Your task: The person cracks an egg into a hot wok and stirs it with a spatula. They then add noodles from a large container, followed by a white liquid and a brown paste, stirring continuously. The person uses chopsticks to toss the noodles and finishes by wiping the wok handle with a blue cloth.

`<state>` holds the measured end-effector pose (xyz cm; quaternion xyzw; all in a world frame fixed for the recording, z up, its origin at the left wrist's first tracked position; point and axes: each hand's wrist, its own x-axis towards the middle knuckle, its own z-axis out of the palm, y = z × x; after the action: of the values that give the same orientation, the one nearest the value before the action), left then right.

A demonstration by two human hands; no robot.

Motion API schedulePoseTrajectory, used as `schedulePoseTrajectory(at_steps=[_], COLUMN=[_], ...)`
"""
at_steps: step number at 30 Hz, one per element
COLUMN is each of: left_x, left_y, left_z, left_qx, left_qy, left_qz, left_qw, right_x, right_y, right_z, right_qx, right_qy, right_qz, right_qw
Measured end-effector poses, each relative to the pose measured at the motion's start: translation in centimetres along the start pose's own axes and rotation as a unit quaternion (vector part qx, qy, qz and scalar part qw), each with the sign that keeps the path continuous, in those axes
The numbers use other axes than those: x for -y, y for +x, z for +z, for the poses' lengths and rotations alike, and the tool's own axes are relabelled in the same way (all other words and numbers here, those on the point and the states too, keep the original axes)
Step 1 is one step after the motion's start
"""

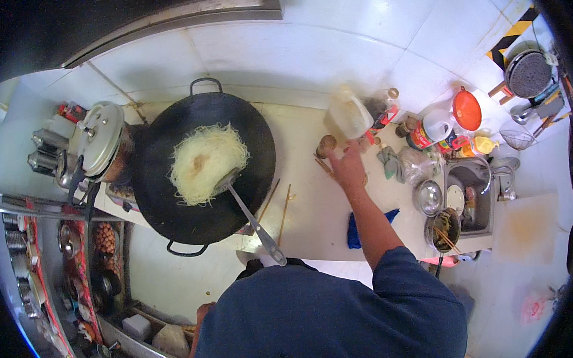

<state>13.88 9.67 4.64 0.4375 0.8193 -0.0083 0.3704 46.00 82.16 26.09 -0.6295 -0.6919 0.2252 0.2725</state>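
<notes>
A large black wok point(206, 227) stands on the left of the counter with a mound of pale noodles point(207, 159) in it, a brownish patch on top. A metal spatula point(254, 219) rests with its blade against the noodles and its handle over the wok's near rim. My right hand point(348, 168), blurred, reaches over the counter beside a small brown-topped jar point(326, 146), below a translucent plastic jug point(349, 117); whether it touches either cannot be told. My left hand point(205, 310) hangs low beside my body, mostly hidden by my shirt.
Two separate chopsticks point(284, 213) lie right of the wok. A pressure cooker point(101, 140) stands at its left. Bottles, a blue cloth point(353, 231), a metal bowl point(428, 198), a pan with food point(443, 226) and a sink point(480, 217) are to the right. Shelves stand at lower left.
</notes>
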Motion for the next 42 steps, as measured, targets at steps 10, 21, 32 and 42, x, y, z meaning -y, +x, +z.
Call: schedulePoseTrajectory(at_steps=[10,21,32,42], left_x=[-10.4,-0.1,4.1,10.5], left_y=[0.6,0.2,3.0,-2.7], left_z=[-10.6,-2.0,-7.3,0.7], left_qx=[-0.037,0.043,-0.101,-0.069], left_qy=[-0.602,-0.094,-0.657,-0.684], left_qz=[-0.248,-0.004,-0.297,-0.419], left_qw=[0.758,0.995,0.686,0.593], right_x=[-3.3,18.4,37.7,39.0], right_y=[1.4,0.6,-2.2,-1.6], right_z=[8.5,-9.1,1.8,3.3], right_qx=[-0.014,0.078,0.524,0.54], right_qy=[0.081,0.194,0.047,-0.036], right_qz=[0.02,-0.171,-0.11,-0.026], right_qw=[0.996,0.963,0.843,0.84])
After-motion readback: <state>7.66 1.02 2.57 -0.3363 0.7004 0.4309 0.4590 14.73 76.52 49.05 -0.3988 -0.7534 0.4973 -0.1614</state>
